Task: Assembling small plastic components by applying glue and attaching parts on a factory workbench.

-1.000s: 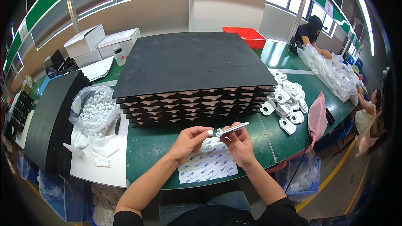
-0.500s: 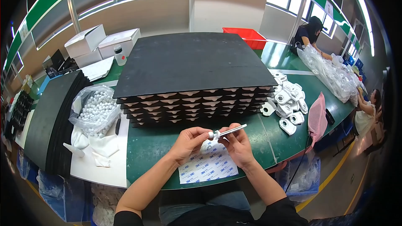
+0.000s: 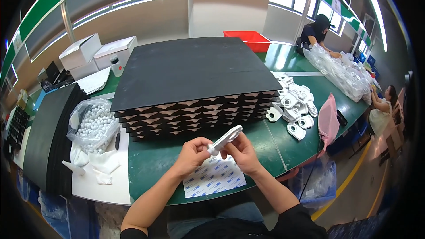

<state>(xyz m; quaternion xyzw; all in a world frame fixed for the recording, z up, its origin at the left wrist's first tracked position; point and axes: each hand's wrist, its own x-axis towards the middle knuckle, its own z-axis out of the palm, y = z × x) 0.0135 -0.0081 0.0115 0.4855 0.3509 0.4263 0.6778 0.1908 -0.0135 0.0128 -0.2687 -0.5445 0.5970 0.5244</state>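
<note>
A white plastic housing [image 3: 226, 139] with a rounded end is held tilted between my two hands, above the table's front part. My right hand [image 3: 243, 154] grips its right side between thumb and fingers. At its lower left end my left hand [image 3: 195, 156] pinches with thumb and forefinger; a small white piece shows there, partly covered by the fingertips. Under my hands lies a white backing sheet [image 3: 214, 179] with blue print. Similar white housings [image 3: 295, 102] with round holes are heaped to the right.
A tall stack of black trays [image 3: 199, 73] fills the middle of the green table [image 3: 152, 168]. On the left are a clear bag of white balls [image 3: 95, 121], white cloths [image 3: 105, 163] and black sheets [image 3: 48, 137]. A pink mesh bag [image 3: 327, 121] hangs right. Behind, a person handles clear plastic bags [image 3: 336, 71].
The housing has turned from edge-on to show its broad, rounded face, and its far end points more upward. The whole view has shifted slightly, moving the scene left.
</note>
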